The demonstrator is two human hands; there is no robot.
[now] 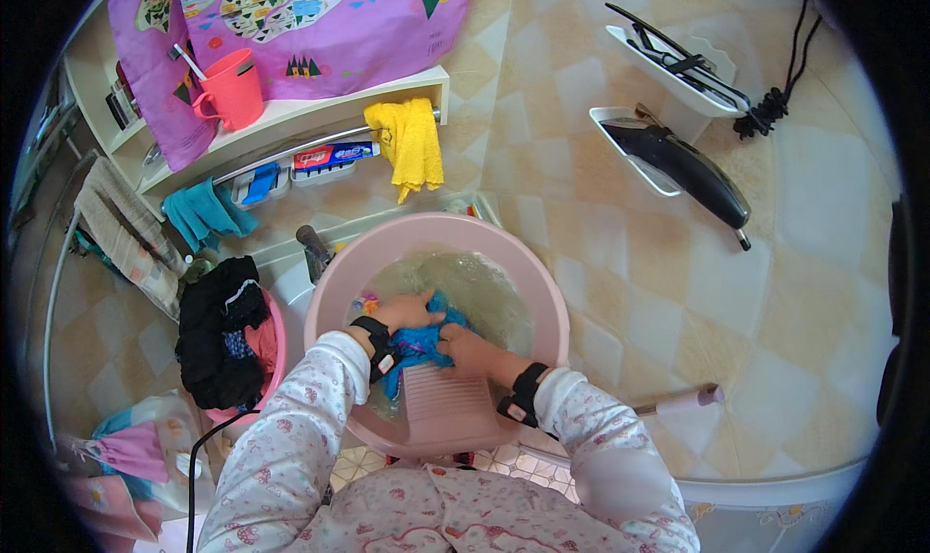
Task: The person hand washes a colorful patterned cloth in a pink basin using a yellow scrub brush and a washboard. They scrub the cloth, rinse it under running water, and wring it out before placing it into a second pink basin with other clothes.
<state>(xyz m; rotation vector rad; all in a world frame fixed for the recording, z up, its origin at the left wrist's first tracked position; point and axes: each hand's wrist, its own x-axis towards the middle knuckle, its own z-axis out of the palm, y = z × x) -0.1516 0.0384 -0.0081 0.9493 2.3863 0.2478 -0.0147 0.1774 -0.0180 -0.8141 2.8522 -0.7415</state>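
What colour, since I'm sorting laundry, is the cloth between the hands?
The cloth is mostly blue; the head view shows it best.

A coral mug (235, 88) before a purple cloth (387, 45) — yellow towel (407, 144) over a rail (254, 163) — black hair clipper (693, 170).

Kinda annoying, but the left hand (405, 312) and right hand (469, 351) cover part of the blue cloth (417, 341), black clothes (208, 354) hide much of the pink bucket (280, 345) at left, and the far edge crops the purple cloth (426, 40).
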